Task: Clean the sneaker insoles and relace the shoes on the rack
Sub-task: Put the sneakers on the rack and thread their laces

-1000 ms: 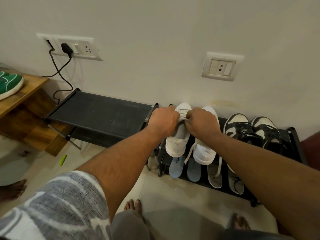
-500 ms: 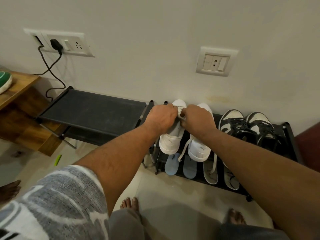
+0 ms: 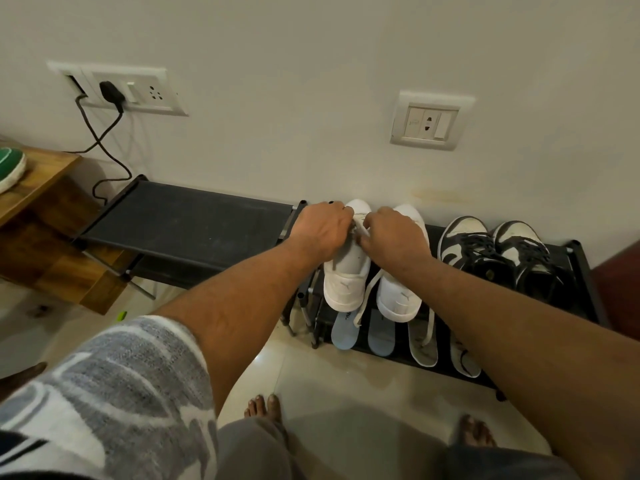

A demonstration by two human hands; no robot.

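Two white sneakers stand side by side on the top shelf of a black shoe rack (image 3: 585, 271) against the wall. My left hand (image 3: 323, 230) and my right hand (image 3: 394, 237) are both over the left white sneaker (image 3: 346, 278), fingers curled and pinching its white lace (image 3: 360, 228) near the tongue. The right white sneaker (image 3: 398, 299) has a loose white lace (image 3: 367, 299) hanging over the shelf edge. On the lower shelf lie two light blue insoles (image 3: 344, 332) and two whitish insoles (image 3: 422, 348).
A black-and-white sneaker pair (image 3: 495, 251) fills the right of the top shelf. A second black rack (image 3: 187, 220) stands to the left, beside a wooden table (image 3: 38, 188) bearing a green shoe (image 3: 10, 166). A charger cable (image 3: 104, 147) hangs from the wall socket. My bare feet (image 3: 265, 407) stand on the tiled floor.
Both hands stay on the left sneaker's lace and have shifted slightly toward the toe; the camera view has moved a little.
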